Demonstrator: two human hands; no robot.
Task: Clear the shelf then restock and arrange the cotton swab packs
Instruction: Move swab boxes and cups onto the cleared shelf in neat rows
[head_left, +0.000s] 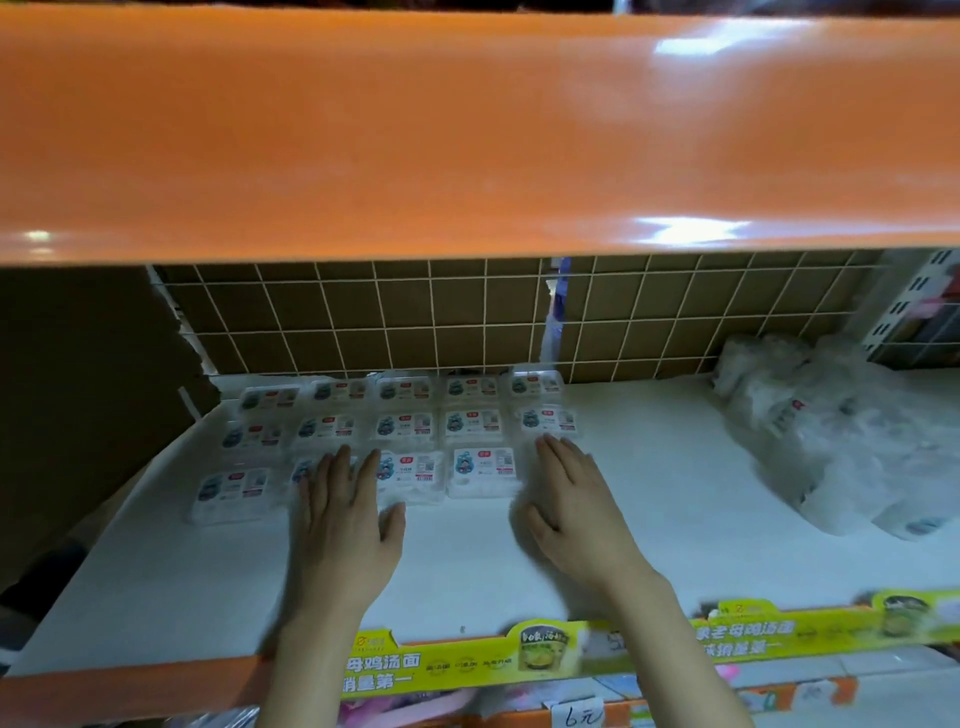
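Several clear cotton swab packs (483, 470) lie flat in rows on the white shelf (649, 499), at its back left. My left hand (345, 519) lies flat with straight fingers over a front-row pack, beside another pack (410, 475). My right hand (576, 506) lies flat on the shelf to the right of the rows, its fingertips touching a pack (548, 418) in the middle row. Neither hand grips anything.
A heap of plastic-wrapped packs (831, 436) sits at the shelf's right. A wire grid with cardboard (415, 317) backs the shelf. An orange shelf (467, 135) hangs close overhead. A yellow-green label strip (519, 660) runs along the front edge.
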